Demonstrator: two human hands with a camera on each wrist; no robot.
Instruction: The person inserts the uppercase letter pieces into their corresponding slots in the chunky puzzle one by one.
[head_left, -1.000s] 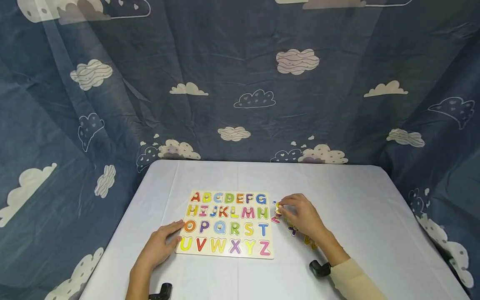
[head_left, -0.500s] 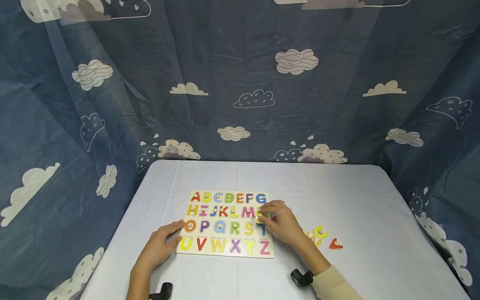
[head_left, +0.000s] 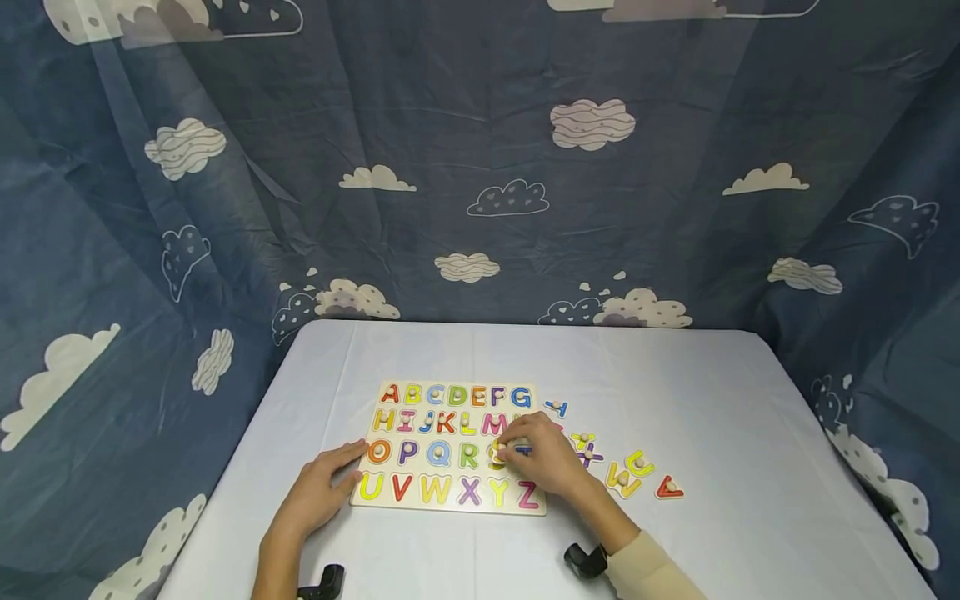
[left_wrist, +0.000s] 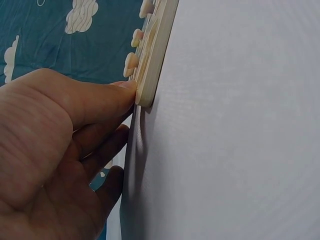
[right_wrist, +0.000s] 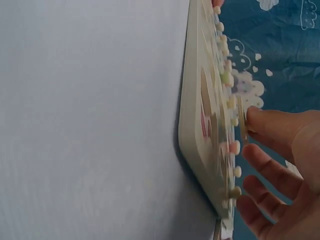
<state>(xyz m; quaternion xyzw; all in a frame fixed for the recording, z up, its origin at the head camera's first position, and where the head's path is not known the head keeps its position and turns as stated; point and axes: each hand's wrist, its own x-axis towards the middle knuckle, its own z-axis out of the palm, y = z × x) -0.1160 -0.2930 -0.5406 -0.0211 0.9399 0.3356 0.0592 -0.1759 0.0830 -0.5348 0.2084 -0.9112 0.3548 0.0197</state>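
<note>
A wooden alphabet puzzle board (head_left: 495, 509) with knobbed letters lies on the white table. My left hand (head_left: 318, 487) rests against the board's left edge, fingers extended; in the left wrist view its thumb (left_wrist: 107, 100) touches the board's edge (left_wrist: 161, 55). Over the third row, my right hand (head_left: 543, 454) pinches a yellow letter S piece (head_left: 496, 458) above the S spot. Seen edge-on in the right wrist view, this thin piece (right_wrist: 242, 120) is just off the board's face, by the thumb (right_wrist: 272, 124). The hand partly hides N and T.
Right of the board lie loose letter pieces: a blue T (head_left: 556, 408), a yellow Y (head_left: 582, 438), a purple X (head_left: 591, 456), a yellow W (head_left: 622, 481), a yellow U (head_left: 640, 463) and a red V (head_left: 670, 488). A cloud-patterned curtain (head_left: 510, 233) hangs behind the table.
My right hand has picked the yellow S piece from the loose letters and carried it left over the board's third row. My left hand has stayed at the board's left edge.
</note>
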